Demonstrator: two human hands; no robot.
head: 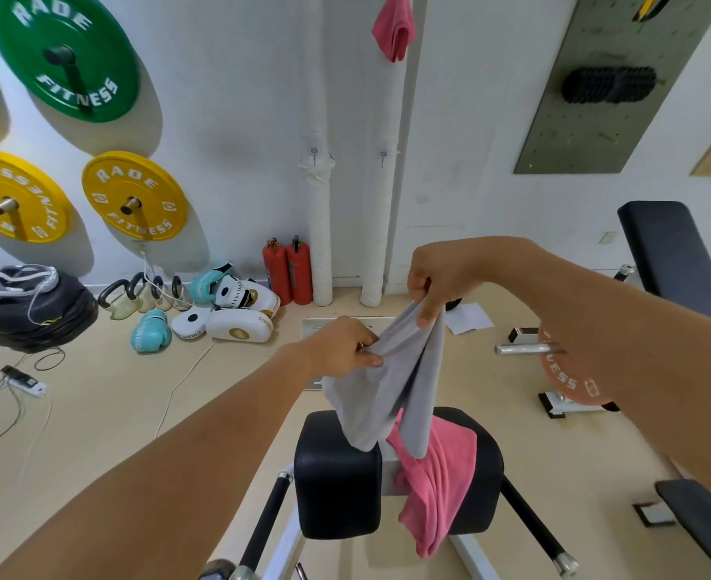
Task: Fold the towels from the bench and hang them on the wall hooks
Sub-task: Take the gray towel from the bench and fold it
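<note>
Both forearms reach in from the bottom; the left hand (341,349) pinches a soft grey cloth towel (387,387) and the right hand (437,282) grips its upper edge. It hangs above the black padded bench (337,475), where a pink towel (437,475) drapes; another pink one (393,27) hangs, seemingly hooked, on the wall.

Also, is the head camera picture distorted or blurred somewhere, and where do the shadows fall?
Head view: wide-angle distortion bends the white pipes and stretches both forearms toward the corners; the left hand, right hand and grey towel are fairly sharp; the light is soft and even, and the green plate and yellow plate cast soft shadows on the wall, down and to the right.
</note>
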